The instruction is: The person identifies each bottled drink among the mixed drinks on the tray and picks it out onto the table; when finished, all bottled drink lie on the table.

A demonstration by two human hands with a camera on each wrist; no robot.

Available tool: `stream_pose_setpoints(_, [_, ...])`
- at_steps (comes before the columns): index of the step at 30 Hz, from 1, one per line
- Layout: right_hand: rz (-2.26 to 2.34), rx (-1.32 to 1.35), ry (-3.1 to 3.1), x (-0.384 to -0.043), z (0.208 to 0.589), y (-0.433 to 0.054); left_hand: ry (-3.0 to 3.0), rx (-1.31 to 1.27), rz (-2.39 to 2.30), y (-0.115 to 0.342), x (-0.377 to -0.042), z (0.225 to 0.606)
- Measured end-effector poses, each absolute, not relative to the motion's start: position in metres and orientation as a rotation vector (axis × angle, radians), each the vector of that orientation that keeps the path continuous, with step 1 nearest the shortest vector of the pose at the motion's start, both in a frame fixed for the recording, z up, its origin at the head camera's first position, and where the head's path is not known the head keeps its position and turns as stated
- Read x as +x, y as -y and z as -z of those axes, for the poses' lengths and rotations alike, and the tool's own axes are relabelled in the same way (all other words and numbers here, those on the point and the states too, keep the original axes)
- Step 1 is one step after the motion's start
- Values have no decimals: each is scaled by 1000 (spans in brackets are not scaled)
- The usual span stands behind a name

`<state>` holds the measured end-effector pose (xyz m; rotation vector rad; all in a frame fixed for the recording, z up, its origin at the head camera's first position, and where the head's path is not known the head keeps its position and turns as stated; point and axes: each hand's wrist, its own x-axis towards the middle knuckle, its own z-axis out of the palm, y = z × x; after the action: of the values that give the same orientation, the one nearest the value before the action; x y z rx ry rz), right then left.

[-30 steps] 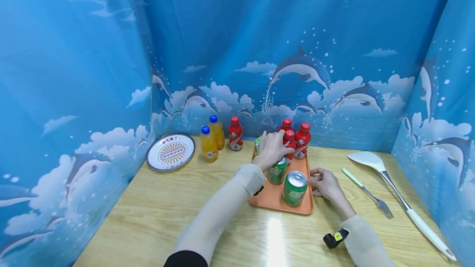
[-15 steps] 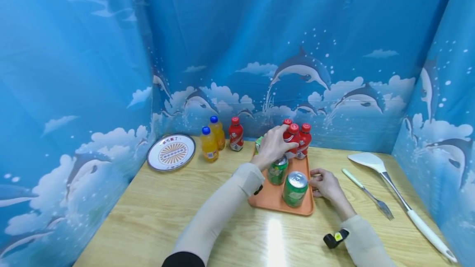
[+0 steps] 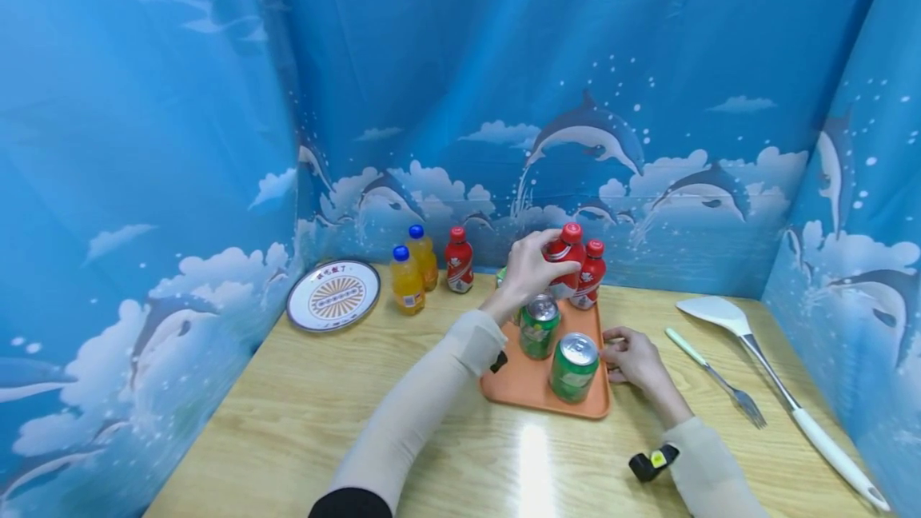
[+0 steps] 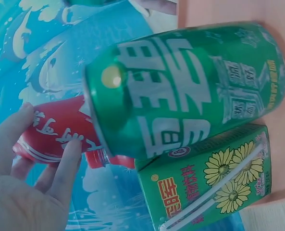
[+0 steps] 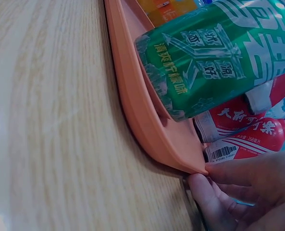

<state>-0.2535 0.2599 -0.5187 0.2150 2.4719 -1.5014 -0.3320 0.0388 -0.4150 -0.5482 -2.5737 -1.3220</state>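
Observation:
My left hand [image 3: 531,266] grips a red drink bottle [image 3: 567,254] by its upper part, above the back of an orange tray [image 3: 514,392]. In the left wrist view, thumb and fingers curl round that bottle's red body. My right hand [image 3: 636,358] pinches the tray's right rim between thumb and fingers, as the right wrist view shows. Two green soda cans [image 3: 573,374] stand upright on the tray. Behind them is a green drink carton [image 4: 209,180] with yellow flowers, mostly hidden in the head view. Another red bottle [image 3: 592,274] stands at the tray's back right.
Left of the tray stand a red bottle [image 3: 458,260] and two orange drink bottles [image 3: 408,284]. A patterned plate [image 3: 333,296] lies farther left. On the right lie a fork [image 3: 719,380] and a white spatula [image 3: 773,378]. A blue dolphin curtain [image 3: 460,102] encloses the table.
My left hand has raised the red bottle from among the others on the tray. The bottle behind it is now hidden from the head view. My right hand stays at the tray rim.

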Motion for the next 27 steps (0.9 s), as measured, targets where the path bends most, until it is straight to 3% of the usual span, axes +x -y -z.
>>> stream_pose_setpoints(17, [1496, 218, -2459, -255, 520, -262, 2457, -671, 2070, -14, -345, 392])
stream_pose_setpoints(27, [1500, 207, -2464, -254, 521, -263, 2478, -780, 2246, 1, -352, 387])
